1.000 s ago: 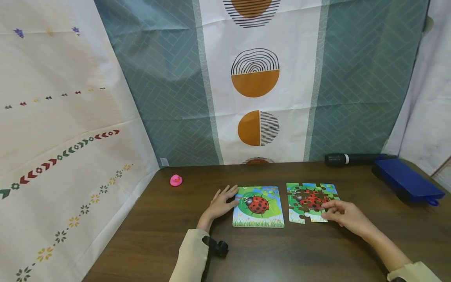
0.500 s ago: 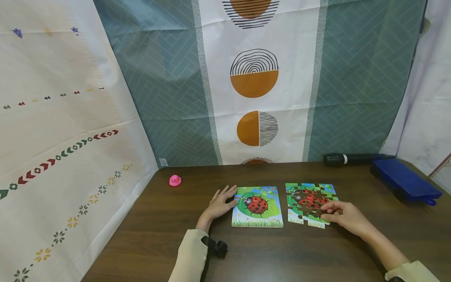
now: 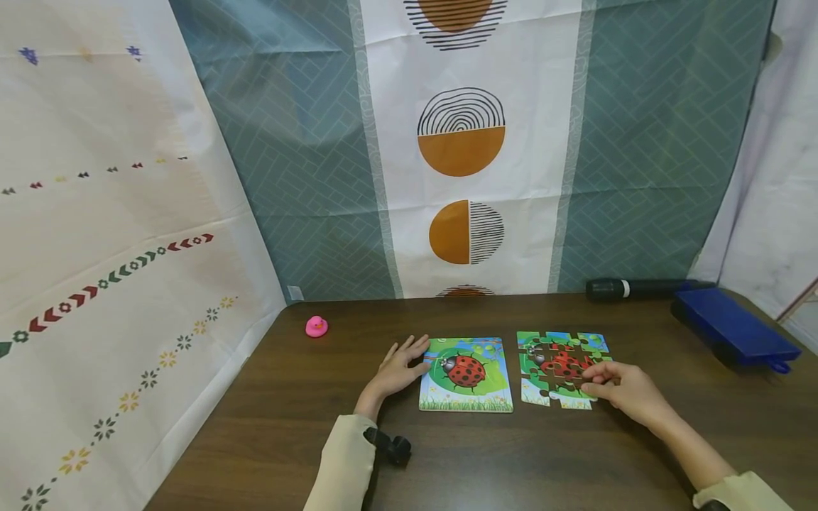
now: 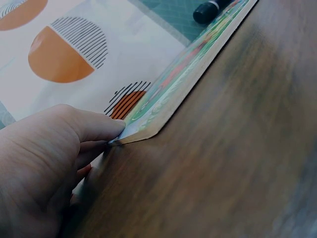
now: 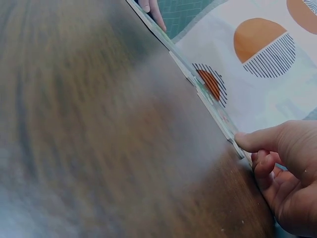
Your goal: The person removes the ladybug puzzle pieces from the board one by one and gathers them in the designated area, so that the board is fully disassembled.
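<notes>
A square ladybug picture board (image 3: 466, 387) lies on the table, its front side toward me. My left hand (image 3: 397, 369) rests at its left edge, fingers spread; in the left wrist view the thumb (image 4: 106, 128) touches the board's corner. To the right lies a ladybug jigsaw puzzle (image 3: 535, 355) of interlocking pieces, with dark gaps in its middle and along its near edge. My right hand (image 3: 623, 390) pinches a puzzle piece at the lower right, mostly hidden by the fingers. Beside it sits a bottom-edge piece (image 3: 576, 403) with grass and white on it.
A pink rubber duck (image 3: 316, 326) stands at the back left of the brown table (image 3: 486, 461). A black cylindrical object (image 3: 645, 289) and a blue tray-like object (image 3: 735, 326) lie at the back right. Patterned cloths (image 3: 307, 177) hang behind and at the left.
The bottom-edge piece at the puzzle's near side slid toward me, then slightly back up. My right hand shifted only a little with it; the left hand stayed at the board.
</notes>
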`<state>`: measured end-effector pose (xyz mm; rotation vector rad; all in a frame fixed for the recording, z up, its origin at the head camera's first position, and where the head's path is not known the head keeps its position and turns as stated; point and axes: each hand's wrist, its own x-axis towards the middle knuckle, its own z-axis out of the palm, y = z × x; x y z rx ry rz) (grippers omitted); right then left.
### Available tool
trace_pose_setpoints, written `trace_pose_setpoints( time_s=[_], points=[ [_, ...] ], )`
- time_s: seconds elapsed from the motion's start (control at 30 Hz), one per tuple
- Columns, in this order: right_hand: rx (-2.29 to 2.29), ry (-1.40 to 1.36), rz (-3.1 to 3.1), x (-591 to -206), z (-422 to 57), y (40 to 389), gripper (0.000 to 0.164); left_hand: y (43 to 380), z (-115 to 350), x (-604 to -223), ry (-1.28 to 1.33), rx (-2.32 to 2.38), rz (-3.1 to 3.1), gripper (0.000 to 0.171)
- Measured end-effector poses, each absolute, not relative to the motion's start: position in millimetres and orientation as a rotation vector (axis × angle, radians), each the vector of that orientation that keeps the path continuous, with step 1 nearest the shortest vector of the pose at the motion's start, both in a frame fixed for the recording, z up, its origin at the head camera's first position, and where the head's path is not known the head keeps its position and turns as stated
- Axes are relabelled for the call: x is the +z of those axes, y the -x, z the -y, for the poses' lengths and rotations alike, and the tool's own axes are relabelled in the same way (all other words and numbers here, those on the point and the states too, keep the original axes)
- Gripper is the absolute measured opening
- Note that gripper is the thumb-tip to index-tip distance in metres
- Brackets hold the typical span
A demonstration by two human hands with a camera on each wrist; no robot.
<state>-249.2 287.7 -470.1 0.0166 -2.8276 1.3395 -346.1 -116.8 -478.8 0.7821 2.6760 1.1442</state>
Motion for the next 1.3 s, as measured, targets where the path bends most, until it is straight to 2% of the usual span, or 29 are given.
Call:
trace_pose_setpoints(
  time_s=[0.53, 0.97, 1.3],
  points=[
    [1.335, -0.02, 2.806, -466, -278, 249, 0.03, 345, 118, -479, -0.786, 1.148, -2.675, 0.055],
    [1.484, -0.183, 2.744, -453, -207, 275, 0.026, 346, 118, -480, -0.785, 1.146, -2.672, 0.055],
    [1.529, -0.421, 2.793, -451, -154, 282, 0.033, 345, 117, -479, -0.788, 1.155, -2.674, 0.055]
  ],
)
